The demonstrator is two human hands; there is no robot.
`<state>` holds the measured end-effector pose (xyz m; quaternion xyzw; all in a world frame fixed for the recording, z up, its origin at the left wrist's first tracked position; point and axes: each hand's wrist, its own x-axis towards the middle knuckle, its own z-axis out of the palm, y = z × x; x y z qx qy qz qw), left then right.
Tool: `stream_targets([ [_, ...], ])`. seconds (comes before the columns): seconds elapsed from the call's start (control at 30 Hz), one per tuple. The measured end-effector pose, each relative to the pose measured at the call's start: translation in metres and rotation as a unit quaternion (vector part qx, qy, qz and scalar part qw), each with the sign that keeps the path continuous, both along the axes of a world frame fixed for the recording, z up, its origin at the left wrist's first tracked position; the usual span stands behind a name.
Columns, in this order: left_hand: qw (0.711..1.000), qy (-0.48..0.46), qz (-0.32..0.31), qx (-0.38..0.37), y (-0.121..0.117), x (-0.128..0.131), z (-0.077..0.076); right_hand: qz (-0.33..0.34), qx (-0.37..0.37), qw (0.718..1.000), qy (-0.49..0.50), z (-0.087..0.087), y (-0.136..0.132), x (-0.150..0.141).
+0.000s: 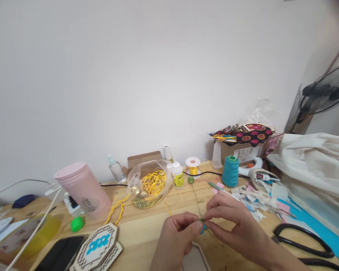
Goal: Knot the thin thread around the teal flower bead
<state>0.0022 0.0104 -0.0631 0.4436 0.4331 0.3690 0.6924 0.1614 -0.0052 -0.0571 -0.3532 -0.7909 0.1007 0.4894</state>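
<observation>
A thin olive-green thread [197,195] runs from a small green ball [190,180] on the table down to my fingertips. My left hand [180,234] is closed, pinching the thread between thumb and index finger. From the right, my right hand [235,225] pinches the same thread close by, its fingertips almost touching the left thumb. A small bright blue piece [203,229] shows just below the fingertips; its shape is mostly hidden. Under my hands lies a pale flat object with a rim [196,259], partly covered.
At left stand a pink tumbler [83,190], a phone [60,254] and octagonal wooden pendants [97,244]. Behind are a bag of yellow cord [154,182], a glue bottle [177,175] and a wire spool [193,165]. Right: teal thread cone [230,172], paper scraps [250,199], black-handled scissors [302,226].
</observation>
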Motion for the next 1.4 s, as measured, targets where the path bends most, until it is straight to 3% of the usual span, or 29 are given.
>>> stream_targets([
  [0.2, 1.000, -0.006, -0.021, 0.000, 0.000, 0.000, -0.002, -0.016, 0.056, 0.998, -0.018, -0.001, 0.000, 0.000],
  [0.53, 0.999, 0.001, -0.020, 0.028, -0.001, 0.000, 0.003, -0.030, 0.088, 0.994, -0.062, 0.000, -0.001, 0.001],
  [0.77, 0.997, -0.072, 0.022, -0.036, -0.005, 0.003, -0.003, -0.025, 0.081, 0.996, -0.037, -0.004, -0.001, -0.003],
  [0.97, 0.976, -0.158, 0.057, -0.138, -0.006, 0.006, -0.002, -0.016, 0.020, 0.999, 0.034, -0.007, 0.001, -0.003],
  [1.13, 0.975, -0.163, 0.059, -0.136, -0.007, 0.006, -0.002, -0.021, 0.005, 0.999, 0.041, -0.005, 0.000, -0.003],
  [1.4, 0.980, -0.155, 0.064, -0.105, -0.007, 0.008, -0.008, -0.046, 0.059, 0.997, -0.024, -0.006, -0.002, -0.004],
])
